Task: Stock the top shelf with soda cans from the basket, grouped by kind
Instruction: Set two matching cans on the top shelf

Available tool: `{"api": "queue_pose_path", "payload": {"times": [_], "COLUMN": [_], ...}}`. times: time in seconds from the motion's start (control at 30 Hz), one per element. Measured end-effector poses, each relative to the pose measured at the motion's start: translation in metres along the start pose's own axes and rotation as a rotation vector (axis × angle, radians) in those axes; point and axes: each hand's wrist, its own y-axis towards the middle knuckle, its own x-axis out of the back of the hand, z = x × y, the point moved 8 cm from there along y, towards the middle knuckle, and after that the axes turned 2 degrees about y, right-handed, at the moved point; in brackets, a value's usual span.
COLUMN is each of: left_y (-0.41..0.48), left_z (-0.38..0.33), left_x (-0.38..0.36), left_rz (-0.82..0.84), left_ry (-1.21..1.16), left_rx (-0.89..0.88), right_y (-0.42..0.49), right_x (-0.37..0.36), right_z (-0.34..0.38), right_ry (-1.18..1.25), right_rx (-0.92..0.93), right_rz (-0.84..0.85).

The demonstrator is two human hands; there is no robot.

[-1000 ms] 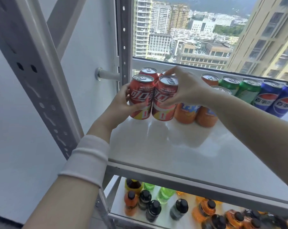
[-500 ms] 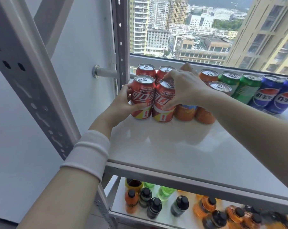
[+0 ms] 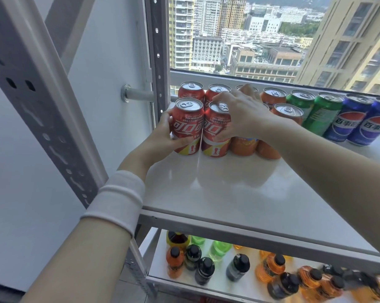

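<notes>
Two red cola cans stand side by side at the front left of the white top shelf (image 3: 239, 193). My left hand (image 3: 163, 138) grips the left red can (image 3: 188, 121) from its outer side. My right hand (image 3: 239, 117) is curled over the right red can (image 3: 215, 132), fingers on its rim and thumb on its front. Two more red cans (image 3: 191, 90) stand behind them. Orange cans (image 3: 287, 112), green cans (image 3: 320, 112) and blue cola cans (image 3: 346, 121) continue the rows to the right. The basket is out of view.
A grey perforated upright (image 3: 32, 101) rises close on the left, and a second post (image 3: 157, 51) stands behind the red cans. The window lies just past the shelf's back edge. The lower shelf (image 3: 224, 287) carries several bottles with black caps.
Both front red cans have come down and back against the rear red cans and now stand on the shelf. My right hand has shifted a little lower over its can.
</notes>
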Motion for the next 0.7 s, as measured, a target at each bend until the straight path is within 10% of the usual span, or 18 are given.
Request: {"api": "queue_pose_path", "payload": {"times": [0.7], "left_y": [-0.117], "left_z": [-0.062], "left_x": [-0.031], "left_rz": [-0.427], "left_ry": [0.249], "left_rx": [-0.140], "right_y": [-0.143], "right_x": [0.028], "right_z": [-0.002], "right_ry": [0.176], "right_rx": [0.005], "right_rz": [-0.451]}}
